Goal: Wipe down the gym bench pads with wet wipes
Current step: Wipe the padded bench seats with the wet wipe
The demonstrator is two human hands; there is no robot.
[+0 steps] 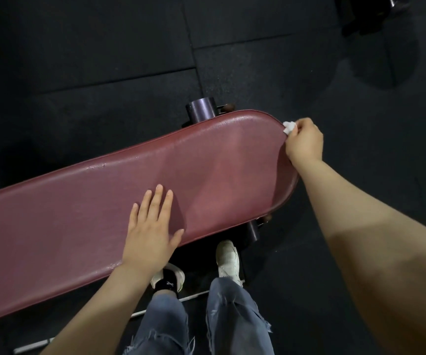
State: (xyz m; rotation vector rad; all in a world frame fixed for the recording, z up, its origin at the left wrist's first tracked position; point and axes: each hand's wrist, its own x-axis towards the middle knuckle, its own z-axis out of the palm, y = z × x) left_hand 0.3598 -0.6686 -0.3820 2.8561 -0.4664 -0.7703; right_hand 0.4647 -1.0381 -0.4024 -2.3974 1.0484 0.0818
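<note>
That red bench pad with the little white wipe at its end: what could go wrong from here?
The wet wipe is bunched small in the right hand at the bench pad rim, so it might slip from the grip or skip patches. Droplets show along the far edge; if the pad is wet, the left hand, flat on it, could slide. The feet stand close to the frame's dark tube under the pad, a possible trip.

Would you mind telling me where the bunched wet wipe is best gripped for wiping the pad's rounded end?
Pinch the wet wipe from its outer side, as the right hand does, leaving its inner face against the bench pad rim. The left hand rests flat on top.
</note>
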